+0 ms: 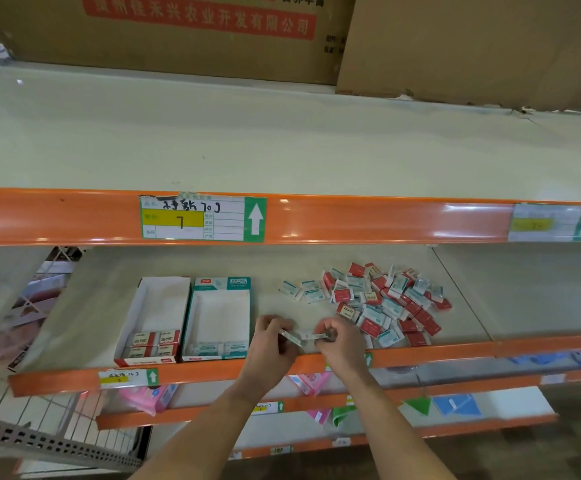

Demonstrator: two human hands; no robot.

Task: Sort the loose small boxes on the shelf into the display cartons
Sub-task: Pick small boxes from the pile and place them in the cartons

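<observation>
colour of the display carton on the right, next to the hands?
Teal and white: the right display carton has teal trim and a white inside. Head view, the only one.

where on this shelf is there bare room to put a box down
Bare shelf runs behind and between the teal carton and the loose pile, and right of the pile. Crowded: the pile itself and the front edge where both hands work.
</observation>
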